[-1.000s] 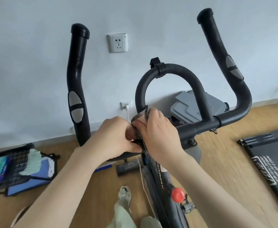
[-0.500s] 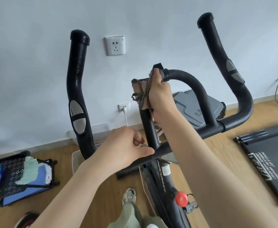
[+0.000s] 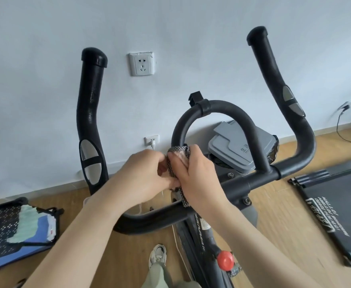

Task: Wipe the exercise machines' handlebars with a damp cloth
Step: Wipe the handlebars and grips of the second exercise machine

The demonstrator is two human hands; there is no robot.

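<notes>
A black exercise-bike handlebar (image 3: 253,181) fills the middle of the view, with a centre loop (image 3: 228,110), a left upright grip (image 3: 89,113) and a right upright grip (image 3: 274,80). My right hand (image 3: 197,175) is wrapped around the base of the loop's left leg, shut on a dark checked cloth (image 3: 177,151). A tail of the cloth hangs below the hand. My left hand (image 3: 143,173) presses against the right one from the left and pinches the cloth's edge. The bar under both hands is hidden.
A treadmill deck (image 3: 336,208) lies on the wooden floor at the right. A black perforated basket (image 3: 2,223) with cloths and packets sits at the lower left. A grey lidded bin (image 3: 241,146) stands behind the bars. Wall sockets (image 3: 141,63), a red knob (image 3: 225,260) and my shoe (image 3: 158,254) are visible.
My right hand slid the cloth up the loop's left leg to its top, then back down to the base. My left hand, briefly apart and lower, has rejoined it at the cloth.
</notes>
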